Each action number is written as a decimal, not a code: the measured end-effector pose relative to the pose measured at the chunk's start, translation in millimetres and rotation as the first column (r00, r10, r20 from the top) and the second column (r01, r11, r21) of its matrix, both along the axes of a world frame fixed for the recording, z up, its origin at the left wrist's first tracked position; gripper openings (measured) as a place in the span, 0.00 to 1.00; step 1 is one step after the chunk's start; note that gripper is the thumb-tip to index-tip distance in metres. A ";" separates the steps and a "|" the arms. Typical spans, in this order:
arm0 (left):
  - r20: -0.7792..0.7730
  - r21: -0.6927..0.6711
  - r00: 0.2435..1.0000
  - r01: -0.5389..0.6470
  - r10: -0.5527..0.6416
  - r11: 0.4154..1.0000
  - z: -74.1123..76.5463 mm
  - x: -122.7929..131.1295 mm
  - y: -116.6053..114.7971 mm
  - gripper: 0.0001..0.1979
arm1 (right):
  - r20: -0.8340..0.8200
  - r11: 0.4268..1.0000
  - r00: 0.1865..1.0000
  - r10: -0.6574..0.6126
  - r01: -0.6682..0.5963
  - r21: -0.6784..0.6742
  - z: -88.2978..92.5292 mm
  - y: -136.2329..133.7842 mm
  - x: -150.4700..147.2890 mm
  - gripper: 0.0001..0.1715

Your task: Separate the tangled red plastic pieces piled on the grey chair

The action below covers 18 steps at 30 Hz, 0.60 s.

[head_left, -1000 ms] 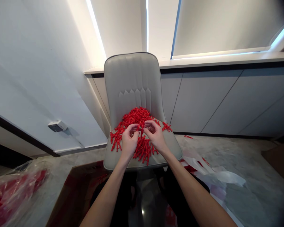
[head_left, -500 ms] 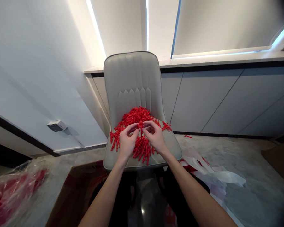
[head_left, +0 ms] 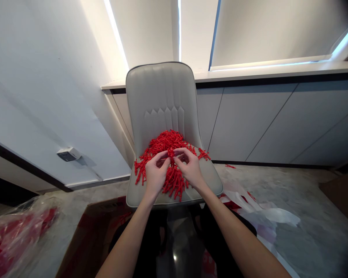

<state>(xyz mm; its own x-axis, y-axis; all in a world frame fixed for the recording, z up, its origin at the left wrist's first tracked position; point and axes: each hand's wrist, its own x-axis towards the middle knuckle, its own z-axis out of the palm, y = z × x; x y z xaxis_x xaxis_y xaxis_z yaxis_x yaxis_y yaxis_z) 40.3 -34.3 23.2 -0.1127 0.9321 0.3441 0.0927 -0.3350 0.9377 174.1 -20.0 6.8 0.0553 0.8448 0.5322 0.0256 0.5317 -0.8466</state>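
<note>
Left hand: the left hand [head_left: 156,173] is closed narrowly, with its fingertips [head_left: 166,155] pinched onto a small red plastic cluster [head_left: 171,153].
Right hand: the right hand [head_left: 191,168] is also closed narrowly, and the same cluster is gripped from the other side by its fingertips [head_left: 176,151].
Held item: the cluster is held between both hands above the middle of the seat, with a short red strand hanging below it. Its exact form is hidden by the fingers.
Main pile: a tangled heap of red plastic pieces [head_left: 165,141] is spread over the rear of the seat and down in front, beneath and around both hands.
Support: the heap is borne by a grey upholstered chair [head_left: 211,181], which stands upright, its stitched backrest rising behind the pile.
Floor: one stray red piece [head_left: 229,166] is lying on the mottled grey floor [head_left: 301,193], well apart from the chair, near the base of a low white cabinet [head_left: 249,123].
Left of chair: a clear plastic bag [head_left: 17,239] with red contents is lying low in the view; a brown cardboard box [head_left: 87,239] is seen just in front of the seat.
Right of chair: a white plastic bag [head_left: 263,208] with red markings is lying on the floor.
Wall: a small white wall-mounted device [head_left: 68,154] is fixed to the left wall.
</note>
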 end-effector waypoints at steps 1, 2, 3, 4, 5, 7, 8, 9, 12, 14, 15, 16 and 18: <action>-0.003 0.004 1.000 -0.001 0.001 1.000 -0.2 0.1 -0.3 0.15 | 0.006 1.000 1.000 -0.006 0.006 0.004 0.2 -0.3 -0.1 0.10; -0.009 0.010 1.000 -0.006 0.006 1.000 -0.2 0.5 -0.7 0.15 | 0.011 1.000 1.000 -0.011 0.011 0.007 0.5 -0.7 -0.2 0.10; -0.015 0.017 1.000 -0.014 0.014 1.000 -0.2 1.0 -1.2 0.15 | 0.016 1.000 1.000 -0.017 0.017 0.010 0.8 -1.2 -0.3 0.10; -0.020 0.024 1.000 -0.023 0.023 0.999 -0.2 1.5 -1.7 0.15 | 0.021 1.000 1.000 -0.023 0.022 0.014 1.1 -1.7 -0.4 0.10; -0.023 0.032 0.999 -0.031 0.032 0.999 -0.1 2.2 -2.1 0.15 | 0.023 0.999 0.999 -0.030 0.029 0.018 1.5 -2.2 -0.6 0.10; -0.026 0.047 0.999 -0.043 0.044 0.998 0.0 3.3 -2.9 0.15 | 0.023 0.999 0.999 -0.045 0.045 0.022 2.2 -3.1 -0.8 0.10; -0.025 0.052 0.998 -0.047 0.049 0.998 0.0 3.8 -3.3 0.15 | 0.023 0.998 0.998 -0.051 0.051 0.022 2.5 -3.5 -0.9 0.10; -0.026 0.055 0.998 -0.052 0.053 0.997 -0.1 4.1 -3.5 0.15 | 0.024 0.998 0.998 -0.056 0.055 0.022 2.8 -3.8 -0.9 0.10; -0.037 0.059 0.997 -0.063 0.065 0.996 -0.2 4.3 -3.8 0.15 | 0.024 0.998 0.998 -0.059 0.058 0.025 3.2 -4.3 -0.9 0.10; -0.040 0.056 0.997 -0.068 0.071 0.996 -0.1 4.0 -3.6 0.15 | 0.018 0.998 0.998 -0.061 0.060 0.030 3.0 -4.2 -1.0 0.09; -0.040 0.055 0.997 -0.071 0.073 0.996 0.1 3.9 -3.5 0.15 | 0.015 0.998 0.998 -0.061 0.060 0.030 2.7 -4.0 -1.0 0.09; -0.039 0.053 0.997 -0.072 0.074 0.996 0.2 3.7 -3.5 0.15 | 0.013 0.998 0.998 -0.060 0.060 0.030 2.4 -3.8 -1.0 0.09; -0.040 0.050 0.997 -0.068 0.070 0.996 0.5 3.5 -3.4 0.15 | 0.011 0.998 0.998 -0.058 0.057 0.028 2.0 -3.5 -1.1 0.09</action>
<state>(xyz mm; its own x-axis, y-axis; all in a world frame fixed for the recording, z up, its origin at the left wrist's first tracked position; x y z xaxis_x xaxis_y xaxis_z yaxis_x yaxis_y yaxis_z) 43.8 -37.8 23.7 -0.1607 0.9048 0.3945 0.1553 -0.3715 0.9154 173.0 -23.5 8.7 0.0972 0.8256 0.5559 0.0665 0.5519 -0.8313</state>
